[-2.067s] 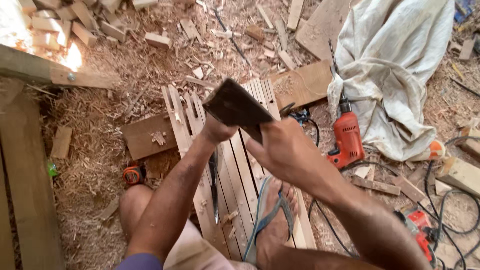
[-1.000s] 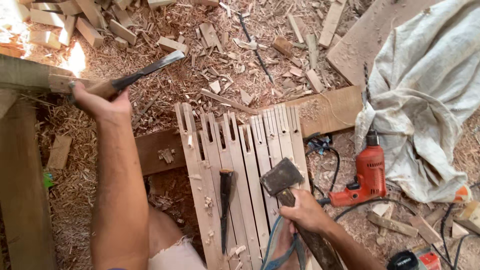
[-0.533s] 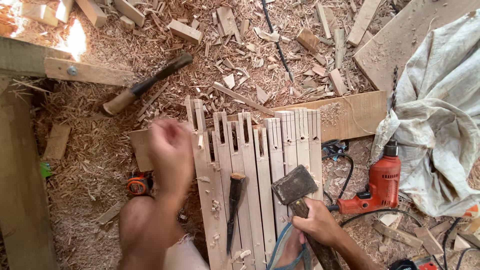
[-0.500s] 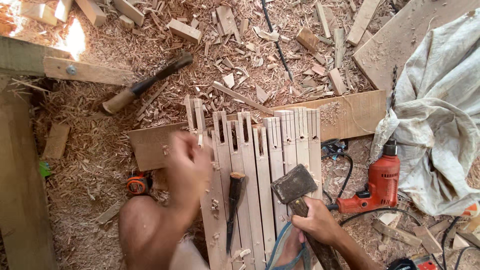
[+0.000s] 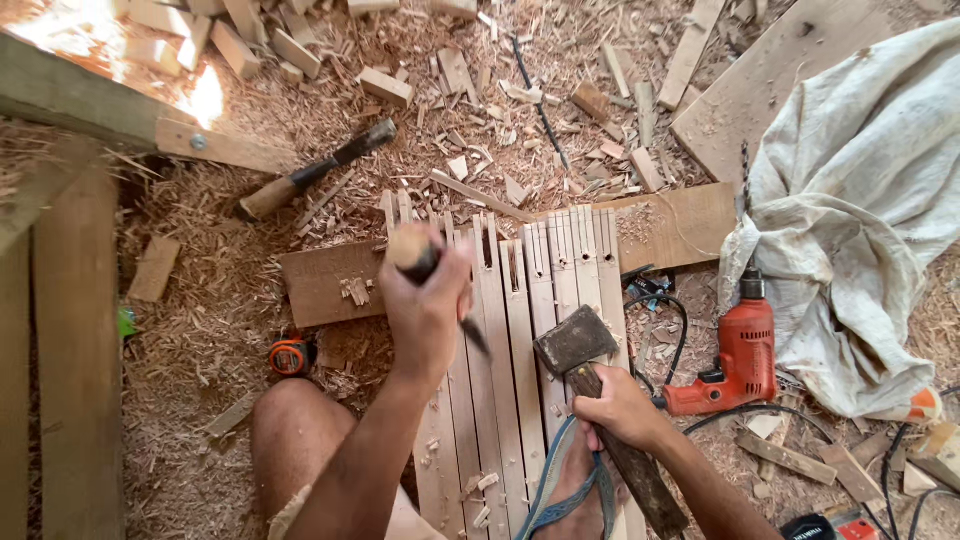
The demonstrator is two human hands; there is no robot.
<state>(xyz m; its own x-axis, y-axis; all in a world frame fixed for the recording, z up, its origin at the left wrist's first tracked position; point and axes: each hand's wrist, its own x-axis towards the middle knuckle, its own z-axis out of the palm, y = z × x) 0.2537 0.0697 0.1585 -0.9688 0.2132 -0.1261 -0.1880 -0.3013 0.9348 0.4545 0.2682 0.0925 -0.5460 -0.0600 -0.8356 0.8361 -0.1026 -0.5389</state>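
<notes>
Head view: left hand (image 5: 425, 310) grips a chisel (image 5: 420, 262), blade angled down onto the slats (image 5: 500, 380); right hand (image 5: 620, 405) clutches a hatchet (image 5: 575, 345) blunt-side ready, foot pinning the slats.

No packages, labels, signs or screens in view.

A second ago the left hand (image 5: 425, 305) was stretched far left, laying a long chisel (image 5: 315, 180) on the shavings; now it has come back over the slats (image 5: 520, 330) and grips a second chisel (image 5: 435, 285), lifted from among them, blade angled down. The right hand (image 5: 620, 408) has kept the hatchet (image 5: 585, 365) low by the slats' right side, having lowered it from mid-scene.
</notes>
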